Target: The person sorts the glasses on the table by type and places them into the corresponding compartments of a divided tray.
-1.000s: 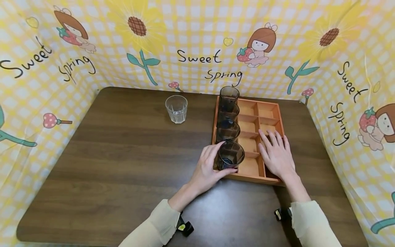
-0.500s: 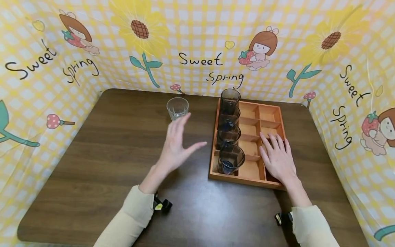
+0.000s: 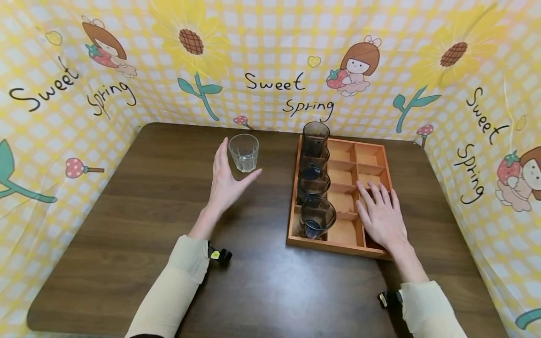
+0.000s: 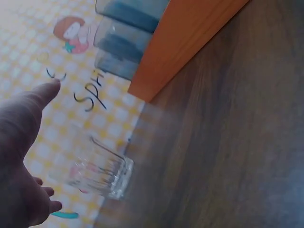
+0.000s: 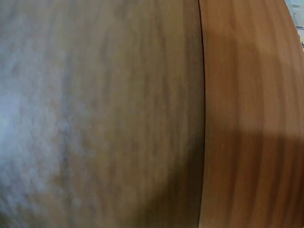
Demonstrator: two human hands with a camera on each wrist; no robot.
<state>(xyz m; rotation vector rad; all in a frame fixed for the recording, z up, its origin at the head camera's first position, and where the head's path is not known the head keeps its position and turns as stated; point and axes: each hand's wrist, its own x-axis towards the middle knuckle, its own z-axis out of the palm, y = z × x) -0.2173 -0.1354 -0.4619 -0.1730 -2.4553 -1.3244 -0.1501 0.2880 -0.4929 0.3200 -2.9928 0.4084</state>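
Note:
A clear drinking glass [image 3: 245,155] stands upright on the table, left of the wooden tray. My left hand [image 3: 226,180] is beside it with fingers and thumb spread around its near left side, and a gap shows between hand and glass. In the left wrist view the same glass [image 4: 107,173] appears beyond my thumb and fingers. My right hand [image 3: 383,216] rests on the right side of the divided wooden tray [image 3: 338,246], fingers spread and extended. Several dark tinted glasses, the nearest one [image 3: 317,218] tilted a little, fill the tray's left column.
The tray's middle column shows bare compartments, such as the near one [image 3: 343,231]. A brown wooden table [image 3: 139,225] lies under everything. A yellow checked cloth [image 3: 270,56] with printed figures hangs around the back and sides.
My left hand has let go of the nearest dark glass and moved left and away to the clear glass. My right hand stays on the tray.

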